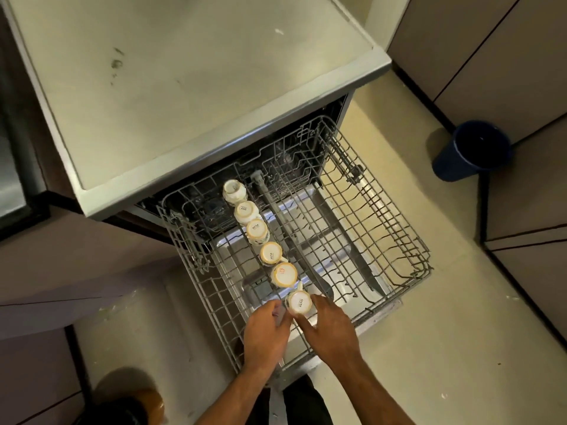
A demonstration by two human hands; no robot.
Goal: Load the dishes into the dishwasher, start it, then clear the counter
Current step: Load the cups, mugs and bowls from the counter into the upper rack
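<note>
1. Cream-coloured and upside down, the nearest cup [299, 303] sits at the near end of the upper rack [395, 250], low in the frame just right of centre, with your two hands on either side of it.
2. Your left hand [266, 332] comes up from the lower left; its fingertips reach the cup's left side, but you cannot tell whether that grip is closed on the cup or only steadying it against the wires.
3. Your right hand [329, 326] comes in from the lower right, fingers fairly straight, laid along the cup's right flank rather than wrapped round it.
4. The relation that counts: five more inverted cups [271, 252] run in one line from this cup toward the upper left of the frame, along a single tine row. That line is the axis to keep, so the cup likely needs nudging up-left, not sideways.
5. Both hands are equally near; the left looks better placed to push along the row.
6. The table [184, 87] above the dishwasher fills the upper left of the frame, with no dishes showing on it.
</note>
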